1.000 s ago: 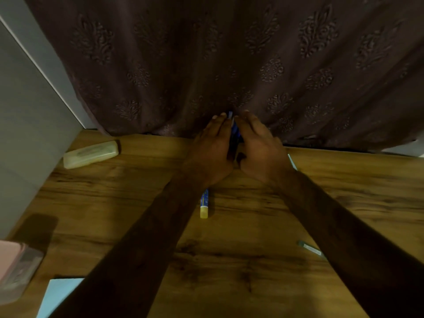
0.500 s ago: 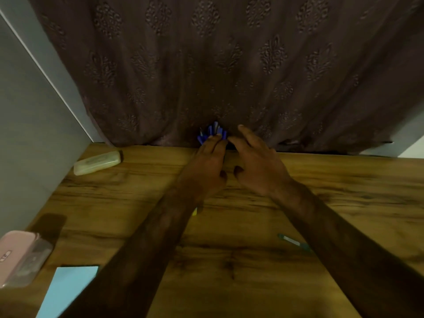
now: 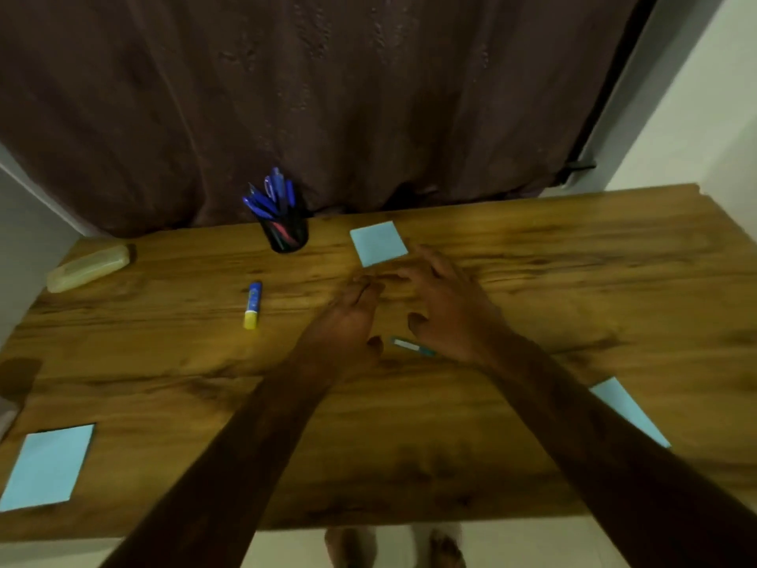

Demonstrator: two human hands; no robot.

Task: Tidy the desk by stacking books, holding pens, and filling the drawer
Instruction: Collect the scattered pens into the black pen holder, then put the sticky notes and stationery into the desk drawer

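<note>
A black pen holder (image 3: 285, 233) with several blue pens (image 3: 268, 196) stands at the back of the wooden desk (image 3: 573, 260), against the curtain. My left hand (image 3: 348, 321) and my right hand (image 3: 446, 305) hover side by side over the desk's middle, fingers relaxed, holding nothing. A teal and white pen (image 3: 409, 347) lies between the two wrists. A blue and yellow glue stick (image 3: 252, 304) lies left of my left hand. A light blue notepad (image 3: 379, 243) lies just beyond my right fingertips.
A yellowish pencil case (image 3: 88, 267) lies at the back left. Another light blue pad (image 3: 47, 467) sits at the front left, and a third (image 3: 614, 397) shows beside my right forearm. A dark curtain (image 3: 327, 96) hangs behind the desk. Bare feet (image 3: 352, 547) show below the front edge.
Both hands have let go of the pen holder and drawn back toward the desk's middle. The view has pulled back, showing the whole desk, the holder and the blue pads.
</note>
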